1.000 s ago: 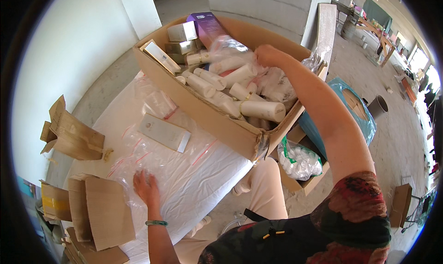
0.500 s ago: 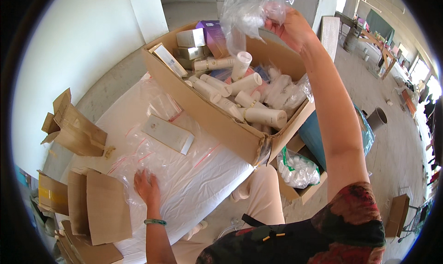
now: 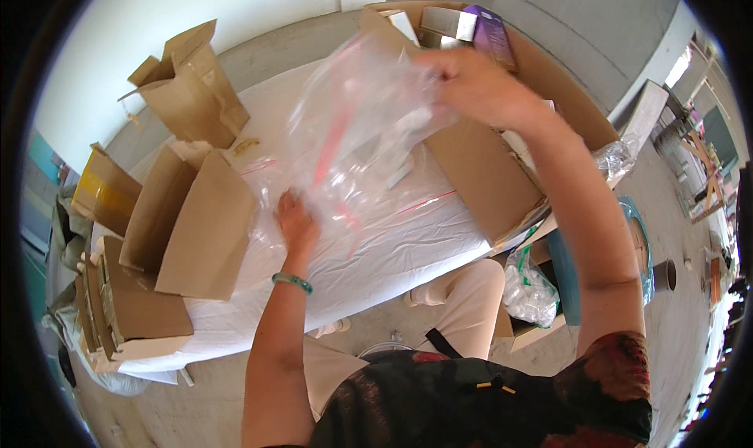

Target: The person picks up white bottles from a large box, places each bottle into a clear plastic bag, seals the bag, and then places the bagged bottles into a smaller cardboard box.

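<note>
My right hand [image 3: 480, 87] is closed on a clear plastic bag [image 3: 345, 126] with a red zip strip, held up over the table. The bag is smeared by motion and hangs down to the left. My left hand [image 3: 298, 224] rests with fingers stretched on several clear zip bags [image 3: 271, 183] spread over the white sheet [image 3: 376, 279]. Its fingertips are partly covered by plastic. A white flat box [image 3: 400, 175] shows only as a corner behind the hanging bag. Right of it stands a large cardboard carton [image 3: 478, 174]; my right arm hides most of its contents.
In the carton's far end are small silver-white boxes [image 3: 449, 22] and a purple box [image 3: 490, 36]. Open brown boxes [image 3: 205, 232] line the table's left side, with a tall one [image 3: 192, 87] behind. A bag of white pieces [image 3: 529, 291] sits in a lower box at right.
My right hand has brought the plastic bag from above the carton leftward over the table. My left hand stays on the bags. The view has turned left.
</note>
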Demonstrator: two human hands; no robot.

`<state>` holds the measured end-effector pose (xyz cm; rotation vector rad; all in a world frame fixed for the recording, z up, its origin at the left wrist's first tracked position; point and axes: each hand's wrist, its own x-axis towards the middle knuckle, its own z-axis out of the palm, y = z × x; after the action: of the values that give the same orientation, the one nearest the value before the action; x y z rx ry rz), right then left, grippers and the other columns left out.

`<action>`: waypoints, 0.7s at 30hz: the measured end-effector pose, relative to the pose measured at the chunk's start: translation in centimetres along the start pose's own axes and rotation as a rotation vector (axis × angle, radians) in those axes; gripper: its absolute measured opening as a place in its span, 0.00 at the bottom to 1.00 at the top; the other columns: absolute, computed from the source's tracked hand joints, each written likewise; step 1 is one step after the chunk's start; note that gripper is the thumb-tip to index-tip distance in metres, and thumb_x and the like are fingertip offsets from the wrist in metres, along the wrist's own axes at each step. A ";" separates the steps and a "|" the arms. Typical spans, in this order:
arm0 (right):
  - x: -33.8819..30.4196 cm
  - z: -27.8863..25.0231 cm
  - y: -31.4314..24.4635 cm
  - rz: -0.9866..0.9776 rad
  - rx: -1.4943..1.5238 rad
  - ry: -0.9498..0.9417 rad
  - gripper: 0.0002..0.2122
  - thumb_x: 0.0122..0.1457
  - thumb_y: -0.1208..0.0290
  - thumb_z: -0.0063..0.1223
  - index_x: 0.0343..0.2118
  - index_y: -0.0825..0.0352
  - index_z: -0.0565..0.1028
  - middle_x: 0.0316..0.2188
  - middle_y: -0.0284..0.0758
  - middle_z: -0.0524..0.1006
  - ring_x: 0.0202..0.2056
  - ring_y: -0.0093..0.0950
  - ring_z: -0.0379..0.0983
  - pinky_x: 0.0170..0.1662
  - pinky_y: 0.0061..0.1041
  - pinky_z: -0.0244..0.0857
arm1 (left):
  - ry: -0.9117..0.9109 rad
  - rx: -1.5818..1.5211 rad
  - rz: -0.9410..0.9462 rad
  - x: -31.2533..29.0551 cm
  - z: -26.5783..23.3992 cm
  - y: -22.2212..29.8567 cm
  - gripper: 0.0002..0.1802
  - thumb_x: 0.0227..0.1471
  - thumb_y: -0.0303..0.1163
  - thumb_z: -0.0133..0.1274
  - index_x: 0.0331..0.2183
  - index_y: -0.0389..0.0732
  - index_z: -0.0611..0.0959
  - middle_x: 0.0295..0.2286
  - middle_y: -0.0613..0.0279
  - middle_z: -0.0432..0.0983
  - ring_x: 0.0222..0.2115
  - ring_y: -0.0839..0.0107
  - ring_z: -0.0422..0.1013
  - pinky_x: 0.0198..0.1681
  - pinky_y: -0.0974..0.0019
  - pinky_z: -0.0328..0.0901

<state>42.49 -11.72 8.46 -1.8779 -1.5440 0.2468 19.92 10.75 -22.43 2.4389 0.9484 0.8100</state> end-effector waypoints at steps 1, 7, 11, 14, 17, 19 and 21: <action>1.0 1.8 -0.3 -0.021 -0.130 -0.057 0.09 0.55 0.68 0.48 0.36 0.66 0.75 0.26 0.34 0.75 0.32 0.23 0.71 0.37 0.25 0.65 | 0.031 -0.070 -0.002 -0.3 0.9 -1.7 0.23 0.48 0.38 0.50 0.46 0.42 0.74 0.50 0.44 0.64 0.54 0.50 0.57 0.57 0.51 0.49; 4.6 12.0 3.4 0.103 -0.183 -0.001 0.08 0.52 0.69 0.50 0.34 0.65 0.76 0.28 0.39 0.77 0.35 0.37 0.74 0.39 0.34 0.65 | 0.146 0.122 0.023 -0.2 3.1 -1.9 0.21 0.55 0.34 0.42 0.51 0.42 0.68 0.49 0.56 0.67 0.52 0.59 0.60 0.59 0.55 0.49; 4.6 17.3 7.6 0.124 -0.168 -0.083 0.13 0.53 0.70 0.50 0.42 0.62 0.74 0.39 0.41 0.74 0.44 0.39 0.70 0.47 0.35 0.63 | -0.005 -0.203 -0.010 0.1 2.8 -3.3 0.22 0.58 0.36 0.39 0.54 0.45 0.66 0.51 0.60 0.65 0.53 0.63 0.59 0.60 0.56 0.48; 3.6 18.4 7.8 0.112 -0.190 -0.195 0.17 0.53 0.70 0.50 0.48 0.61 0.71 0.47 0.42 0.70 0.48 0.40 0.67 0.50 0.35 0.61 | 0.061 0.099 0.081 0.1 2.3 -2.0 0.22 0.58 0.39 0.39 0.53 0.47 0.66 0.52 0.60 0.64 0.53 0.64 0.59 0.58 0.57 0.52; 3.5 17.0 6.3 0.102 -0.263 -0.227 0.19 0.52 0.70 0.52 0.49 0.61 0.71 0.48 0.42 0.68 0.48 0.40 0.67 0.50 0.34 0.62 | 0.095 0.181 0.123 0.1 1.7 -1.0 0.22 0.58 0.43 0.37 0.53 0.47 0.67 0.53 0.60 0.63 0.52 0.65 0.60 0.56 0.57 0.55; 3.4 15.3 5.8 0.064 -0.306 -0.134 0.17 0.52 0.71 0.54 0.46 0.61 0.73 0.44 0.41 0.70 0.45 0.37 0.69 0.48 0.31 0.63 | 0.102 0.456 0.166 0.2 1.8 -0.7 0.23 0.59 0.45 0.36 0.53 0.47 0.67 0.53 0.60 0.63 0.52 0.64 0.60 0.56 0.56 0.56; 3.8 13.0 6.1 0.001 -0.306 -0.070 0.16 0.52 0.72 0.53 0.45 0.62 0.74 0.43 0.40 0.71 0.44 0.35 0.70 0.46 0.30 0.64 | 0.215 1.771 0.367 0.2 2.9 -2.2 0.24 0.59 0.45 0.36 0.54 0.46 0.66 0.53 0.60 0.62 0.52 0.64 0.60 0.56 0.55 0.56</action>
<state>41.29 -3.62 -3.95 -2.1237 -1.7056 0.0802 20.87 11.96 -25.76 4.1187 1.7862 0.1741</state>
